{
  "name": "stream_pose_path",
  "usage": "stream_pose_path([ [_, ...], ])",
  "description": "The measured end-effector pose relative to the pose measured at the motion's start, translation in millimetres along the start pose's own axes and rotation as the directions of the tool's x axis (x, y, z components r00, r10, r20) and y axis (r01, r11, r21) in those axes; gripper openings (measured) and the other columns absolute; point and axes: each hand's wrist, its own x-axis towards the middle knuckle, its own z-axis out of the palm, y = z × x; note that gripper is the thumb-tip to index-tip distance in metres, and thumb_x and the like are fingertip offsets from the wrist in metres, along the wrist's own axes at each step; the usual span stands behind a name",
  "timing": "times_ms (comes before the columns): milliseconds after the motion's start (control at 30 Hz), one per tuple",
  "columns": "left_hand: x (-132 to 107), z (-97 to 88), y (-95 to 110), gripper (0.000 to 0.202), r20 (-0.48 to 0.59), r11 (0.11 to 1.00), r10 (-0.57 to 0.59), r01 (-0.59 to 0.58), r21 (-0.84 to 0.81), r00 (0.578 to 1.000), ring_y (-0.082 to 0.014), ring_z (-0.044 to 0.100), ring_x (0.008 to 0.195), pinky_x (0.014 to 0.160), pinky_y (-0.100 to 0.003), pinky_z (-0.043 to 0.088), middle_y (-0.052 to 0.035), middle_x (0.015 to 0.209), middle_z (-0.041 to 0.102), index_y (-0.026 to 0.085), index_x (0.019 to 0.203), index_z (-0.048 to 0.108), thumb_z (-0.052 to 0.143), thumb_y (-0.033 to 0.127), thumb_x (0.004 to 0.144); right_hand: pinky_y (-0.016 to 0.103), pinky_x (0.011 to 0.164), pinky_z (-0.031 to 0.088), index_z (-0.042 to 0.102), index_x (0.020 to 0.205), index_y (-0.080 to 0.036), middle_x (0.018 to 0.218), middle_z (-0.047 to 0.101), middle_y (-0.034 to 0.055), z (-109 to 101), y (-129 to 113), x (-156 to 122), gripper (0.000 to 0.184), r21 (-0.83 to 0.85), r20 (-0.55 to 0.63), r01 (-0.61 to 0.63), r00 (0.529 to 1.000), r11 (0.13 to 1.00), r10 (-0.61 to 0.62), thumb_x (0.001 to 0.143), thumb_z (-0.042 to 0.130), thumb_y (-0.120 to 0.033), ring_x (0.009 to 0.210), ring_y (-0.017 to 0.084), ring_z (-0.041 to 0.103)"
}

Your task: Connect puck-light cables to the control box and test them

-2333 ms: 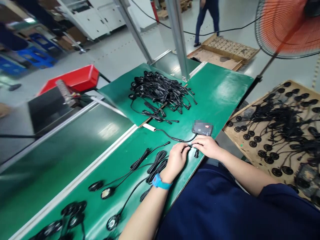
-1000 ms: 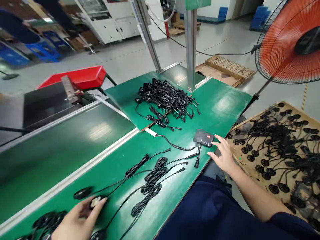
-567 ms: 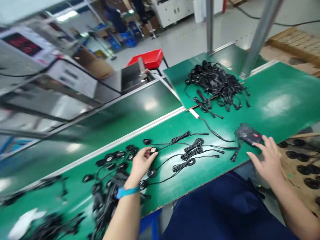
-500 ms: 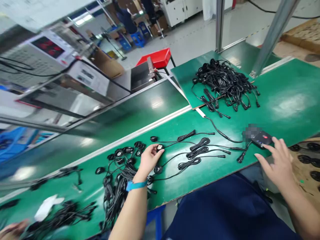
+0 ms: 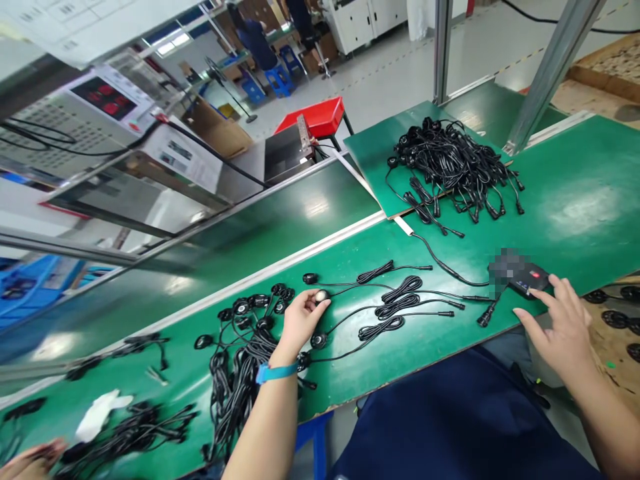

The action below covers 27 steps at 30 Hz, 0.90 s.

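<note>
My left hand, with a blue wristband, pinches a round black cable head by its edge, its pale face turned up. From that head a black cable runs right across the green table to a coiled bundle, and its far end joins a lead near the black box. My right hand has its fingers spread, with the index fingertip at the front edge of the box. Part of the box is blurred out by pixelation. Other coiled cables with round heads lie beside the held one.
A heap of black cables lies left of my left hand. Another pile sits on a raised green board at the back right. Another person's hand is at the lower left, near more cables. A metal post rises at the far right.
The face of the held cable head now looks paler and more even. Both hands keep their places; the whole view has shifted slightly.
</note>
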Motion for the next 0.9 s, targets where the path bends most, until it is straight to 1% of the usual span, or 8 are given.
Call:
stream_pose_path([
  [167,-1.8,1.0,1.2,0.059,0.002,1.0,0.006,-0.006,-0.011,1.0,-0.015,0.052,0.07,0.069,-0.029,0.047,-0.004,0.089,0.068,0.015,0.112,0.069,0.077,0.061,0.075,0.051,0.124,0.032,0.064,0.124,-0.025,0.162,0.044,0.0141,0.6,0.4,0.6,0.046,-0.002,-0.001,-0.007,1.0,1.0,0.007,0.098,0.055,-0.062,0.154,0.033,0.035],
  [300,-3.0,3.9,1.3,0.06,-0.023,1.0,-0.006,0.006,-0.013,1.0,-0.0144,0.052,0.07,0.069,-0.029,0.048,-0.0034,0.088,0.067,0.015,0.111,0.069,0.078,0.061,0.074,0.05,0.124,0.031,0.064,0.123,-0.024,0.161,0.045,0.0148,0.3,1.1,1.5,0.044,0.004,-0.012,-0.002,1.0,1.0,0.002,0.098,0.057,-0.059,0.154,0.033,0.036],
  [467,-2.2,5.5,0.7,0.063,-0.032,1.0,0.0,0.0,-0.011,0.999,-0.0167,0.057,0.073,0.072,-0.031,0.051,-0.0051,0.088,0.068,0.013,0.115,0.069,0.077,0.063,0.076,0.047,0.126,0.029,0.062,0.125,-0.024,0.163,0.042,0.0135,1.7,2.2,-0.1,0.042,0.004,-0.008,-0.014,1.0,1.0,0.014,0.099,0.056,-0.057,0.154,0.031,0.036],
  [567,-2.4,5.9,1.2,0.053,-0.101,0.998,0.06,-0.058,0.023,0.993,-0.0191,0.062,0.08,0.075,-0.032,0.053,-0.0069,0.094,0.07,0.016,0.112,0.071,0.07,0.061,0.084,0.048,0.127,0.028,0.061,0.126,-0.025,0.164,0.04,0.0131,3.4,2.4,-1.7,0.042,0.01,-0.015,-0.016,1.0,1.0,0.016,0.099,0.055,-0.057,0.154,0.032,0.036],
  [667,-2.7,6.9,2.1,0.037,-0.175,0.978,0.2,-0.187,0.092,0.964,-0.0218,0.067,0.094,0.085,-0.035,0.055,-0.0078,0.1,0.072,0.019,0.096,0.074,0.064,0.054,0.091,0.049,0.127,0.027,0.06,0.128,-0.025,0.165,0.039,0.0136,5.2,3.1,-3.1,0.043,0.02,-0.018,-0.018,1.0,1.0,0.018,0.1,0.055,-0.057,0.155,0.032,0.035],
  [733,-2.2,7.4,2.2,0.032,-0.206,0.96,0.27,-0.246,0.134,0.941,-0.0226,0.068,0.099,0.094,-0.037,0.054,-0.0073,0.099,0.073,0.02,0.087,0.074,0.063,0.05,0.093,0.05,0.128,0.026,0.059,0.129,-0.024,0.165,0.038,0.0144,6.9,4.1,-4.2,0.044,0.023,-0.015,-0.029,0.999,0.999,0.029,0.1,0.054,-0.057,0.155,0.031,0.035],
  [800,-1.5,7.2,1.9,0.029,-0.232,0.953,0.293,-0.264,0.147,0.928,-0.0223,0.068,0.099,0.097,-0.038,0.053,-0.0066,0.098,0.073,0.02,0.083,0.072,0.064,0.047,0.093,0.05,0.129,0.025,0.059,0.13,-0.024,0.165,0.038,0.0151,8.8,5.3,-5.4,0.043,0.021,-0.013,-0.036,0.999,0.999,0.037,0.101,0.054,-0.055,0.155,0.031,0.035],
  [900,-1.0,5.5,2.0,0.027,-0.269,0.958,0.28,-0.252,0.135,0.921,-0.022,0.069,0.097,0.095,-0.037,0.054,-0.0061,0.098,0.074,0.02,0.085,0.07,0.064,0.045,0.093,0.051,0.129,0.024,0.058,0.131,-0.024,0.165,0.037,0.0152,11.1,6.3,-6.4,0.042,0.025,-0.021,-0.028,0.999,0.999,0.028,0.101,0.055,-0.053,0.154,0.032,0.035],
])
